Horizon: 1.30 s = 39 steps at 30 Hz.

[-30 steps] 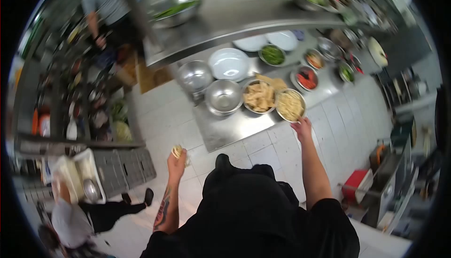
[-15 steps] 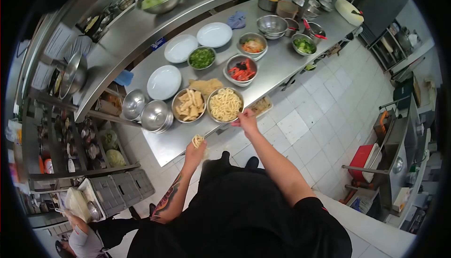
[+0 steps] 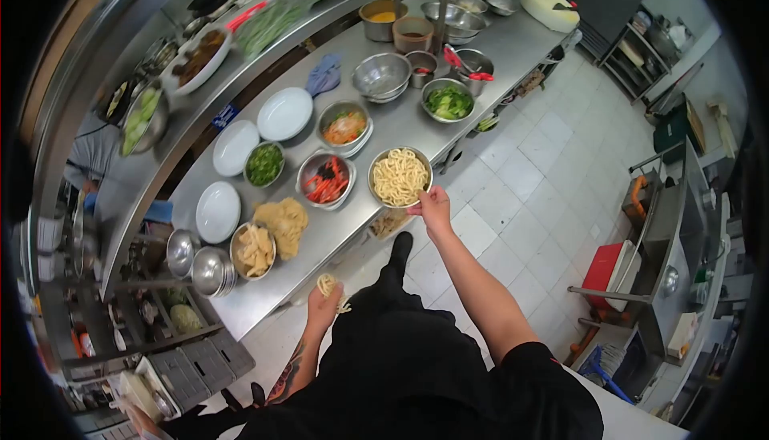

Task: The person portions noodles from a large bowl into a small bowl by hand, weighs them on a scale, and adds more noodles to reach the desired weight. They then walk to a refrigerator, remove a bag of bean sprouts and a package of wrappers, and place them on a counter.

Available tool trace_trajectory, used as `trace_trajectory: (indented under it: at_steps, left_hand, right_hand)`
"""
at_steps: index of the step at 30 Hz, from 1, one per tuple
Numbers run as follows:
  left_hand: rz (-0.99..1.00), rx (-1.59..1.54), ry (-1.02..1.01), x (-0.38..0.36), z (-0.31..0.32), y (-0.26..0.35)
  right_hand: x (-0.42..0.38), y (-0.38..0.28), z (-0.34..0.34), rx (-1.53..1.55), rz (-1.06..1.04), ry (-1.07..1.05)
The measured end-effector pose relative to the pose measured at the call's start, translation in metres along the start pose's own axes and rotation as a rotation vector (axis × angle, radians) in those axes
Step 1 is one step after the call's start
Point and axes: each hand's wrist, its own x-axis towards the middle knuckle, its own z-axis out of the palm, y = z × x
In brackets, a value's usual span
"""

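Note:
My right hand (image 3: 433, 208) pinches the near rim of a metal bowl filled with thick pale noodles (image 3: 400, 176), at the front edge of the counter. My left hand (image 3: 322, 307) is closed around a small bunch of noodles (image 3: 326, 283) in front of the counter; some strands hang out by the fingers. Left of the noodle bowl sits a bowl of red pepper strips (image 3: 324, 183) with something dark on top. Nearer the counter's left end are a bowl of pale yellowish strips (image 3: 255, 250) and a crumpled tan heap (image 3: 282, 225) beside it.
White plates (image 3: 218, 212) and a bowl of chopped greens (image 3: 264, 164) line the back of the steel counter (image 3: 276, 300). Stacked metal bowls (image 3: 211, 270) stand at its left end. A raised shelf (image 3: 188, 132) runs behind. Another person's arm (image 3: 138, 420) shows at lower left.
The noodle bowl has moved along the counter to the right, away from the bowl of pale strips, with my right hand on its rim. My left hand still holds noodles. The view has turned and shifted.

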Motion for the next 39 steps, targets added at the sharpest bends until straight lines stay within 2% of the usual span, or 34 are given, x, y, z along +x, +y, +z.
trace_trajectory:
  at_steps: [1, 3, 5, 6, 8, 9, 11, 12, 13, 15, 16, 17, 18, 20, 21, 23, 26, 28, 31, 33, 34, 36, 37, 39]
  left_hand:
    - [0.003, 0.000, -0.013, 0.019, 0.013, 0.012]
    - [0.167, 0.044, -0.118, 0.058, 0.046, 0.042]
    - [0.189, 0.096, -0.200, 0.100, 0.082, 0.080]
    - [0.222, 0.134, -0.291, 0.125, 0.101, 0.092]
    - [0.300, 0.228, -0.433, 0.167, 0.145, 0.140]
    - [0.322, 0.249, -0.478, 0.184, 0.168, 0.167]
    - [0.592, 0.377, -0.779, 0.219, 0.216, 0.222]
    - [0.618, 0.505, -0.913, 0.235, 0.243, 0.249]
    - [0.616, 0.516, -0.951, 0.250, 0.274, 0.264]
    - [0.858, 0.844, -1.072, 0.280, 0.344, 0.289]
    - [0.869, 0.854, -1.100, 0.291, 0.382, 0.297]
    - [0.883, 0.997, -1.111, 0.300, 0.421, 0.301]
    - [0.894, 1.141, -1.112, 0.309, 0.457, 0.303]
    - [0.920, 1.155, -1.097, 0.326, 0.524, 0.301]
    - [0.933, 1.161, -1.062, 0.337, 0.556, 0.300]
    - [0.867, 1.141, -1.084, 0.359, 0.615, 0.311]
    - [0.785, 0.965, -1.009, 0.400, 0.696, 0.346]
    - [0.966, 0.634, -0.877, 0.433, 0.734, 0.380]
    - [0.948, 0.524, -0.788, 0.471, 0.768, 0.445]
    - [0.706, 0.445, -0.713, 0.486, 0.769, 0.470]
    - [0.664, 0.424, -0.651, 0.494, 0.768, 0.478]
    - [0.529, 0.403, -0.526, 0.503, 0.761, 0.483]
    - [0.435, 0.399, -0.462, 0.504, 0.759, 0.481]
    - [0.433, 0.439, -0.356, 0.513, 0.763, 0.464]
  right_hand:
    - [0.019, -0.010, 0.001, 0.002, -0.005, 0.011]
    - [0.053, -0.021, -0.001, 0.019, 0.001, 0.013]
    - [0.086, -0.020, -0.016, -0.017, 0.059, -0.055]
    - [0.099, -0.021, -0.032, -0.068, 0.158, -0.131]
    - [0.090, -0.050, -0.053, -0.227, 0.255, -0.140]
    - [0.075, -0.079, -0.063, -0.190, 0.279, -0.150]
    - [0.065, -0.136, -0.092, -0.121, 0.275, -0.130]
    - [0.062, -0.155, -0.112, 0.076, 0.310, -0.202]
    - [0.061, -0.164, -0.129, 0.276, 0.345, -0.276]
    - [0.075, -0.177, -0.159, 0.355, 0.329, -0.190]
    - [0.085, -0.183, -0.175, 0.409, 0.321, -0.131]
    - [0.099, -0.183, -0.191, 0.427, 0.311, -0.113]
    - [0.116, -0.182, -0.209, 0.562, 0.277, -0.038]
    - [0.156, -0.195, -0.242, 0.807, 0.203, 0.134]
    - [0.183, -0.192, -0.267, 0.808, 0.206, 0.138]
    - [0.241, -0.199, -0.315, 0.998, 0.224, 0.178]
    - [0.339, -0.219, -0.392, 1.037, 0.299, 0.210]
    - [0.408, -0.252, -0.433, 1.002, 0.306, 0.167]
    - [0.543, -0.281, -0.495, 0.944, 0.235, 0.160]
    - [0.615, -0.341, -0.525, 0.717, 0.178, 0.103]
    - [0.656, -0.366, -0.536, 0.715, 0.178, 0.089]
    - [0.734, -0.405, -0.552, 0.451, 0.078, 0.358]
    - [0.771, -0.412, -0.563, 0.448, 0.077, 0.346]
    - [0.842, -0.420, -0.588, 0.426, 0.236, 0.173]
